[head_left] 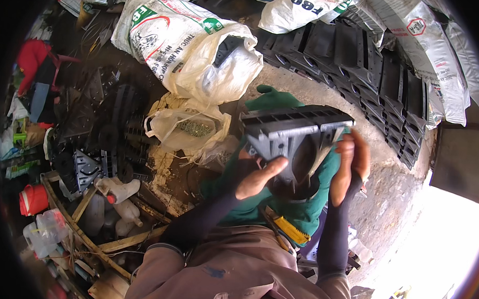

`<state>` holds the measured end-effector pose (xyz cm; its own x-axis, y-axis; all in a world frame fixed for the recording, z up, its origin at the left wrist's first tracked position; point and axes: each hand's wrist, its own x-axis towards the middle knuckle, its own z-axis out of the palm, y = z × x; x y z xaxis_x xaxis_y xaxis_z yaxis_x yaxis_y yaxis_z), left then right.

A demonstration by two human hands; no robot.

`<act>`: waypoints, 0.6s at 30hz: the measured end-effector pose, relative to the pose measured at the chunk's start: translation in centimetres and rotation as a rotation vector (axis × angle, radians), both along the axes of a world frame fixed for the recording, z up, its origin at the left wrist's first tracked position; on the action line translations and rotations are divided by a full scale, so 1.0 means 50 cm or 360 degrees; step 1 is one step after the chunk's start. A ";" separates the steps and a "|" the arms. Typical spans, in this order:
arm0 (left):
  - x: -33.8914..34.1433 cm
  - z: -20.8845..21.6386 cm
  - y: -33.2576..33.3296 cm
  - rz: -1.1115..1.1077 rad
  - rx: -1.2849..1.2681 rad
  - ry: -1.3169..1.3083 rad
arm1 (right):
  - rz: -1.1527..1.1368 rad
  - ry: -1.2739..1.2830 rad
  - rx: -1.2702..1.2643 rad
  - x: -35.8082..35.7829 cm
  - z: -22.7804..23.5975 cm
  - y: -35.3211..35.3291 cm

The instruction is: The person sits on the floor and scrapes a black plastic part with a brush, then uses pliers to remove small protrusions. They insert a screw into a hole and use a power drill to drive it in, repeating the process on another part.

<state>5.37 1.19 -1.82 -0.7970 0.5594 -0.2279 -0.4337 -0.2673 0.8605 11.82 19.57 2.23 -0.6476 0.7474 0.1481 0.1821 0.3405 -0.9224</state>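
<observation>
A black moulded plastic part (287, 143) with a ribbed long edge and a rounded opening is held up over my lap. My left hand (259, 179) grips its left side, thumb pressed on the near face. Beside the part's right end is my right hand (351, 166), slightly blurred, its fingers stretched upward and apart; whether they touch the part I cannot tell. Green cloth (305, 217) covers my legs beneath it. A yellow-handled tool (289, 229) lies on my lap, close to the cloth's near edge.
Ahead lies a white printed sack (174, 47), its mouth toward me. Nearer stands an open bag (163, 136) of small metal pieces. Stacked black parts (353, 64) line the far right. At left are a wooden frame (109, 245) with plastic bottles and a person in red (34, 63).
</observation>
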 end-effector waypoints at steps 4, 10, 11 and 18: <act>0.029 -0.002 -0.016 -0.0538 -0.0120 0.0004 | -0.0170 0.0612 -0.1149 0.014 -0.086 0.042; 0.021 -0.052 -0.042 -0.0853 -0.0312 -0.0032 | 0.0224 0.1250 -0.1649 0.029 -0.108 0.082; 0.022 -0.061 -0.046 -0.0781 -0.0319 -0.0028 | 0.0116 0.1126 -0.1642 0.027 -0.102 0.086; 0.038 -0.089 -0.043 -0.0747 -0.0369 -0.0016 | 0.0008 0.1157 -0.2252 0.036 -0.080 0.079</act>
<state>7.29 -0.98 -6.27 -0.4697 0.7898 -0.3945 -0.4694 0.1550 0.8693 13.63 23.51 -1.75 -0.7547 0.5425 -0.3688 -0.4178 -0.8310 -0.3673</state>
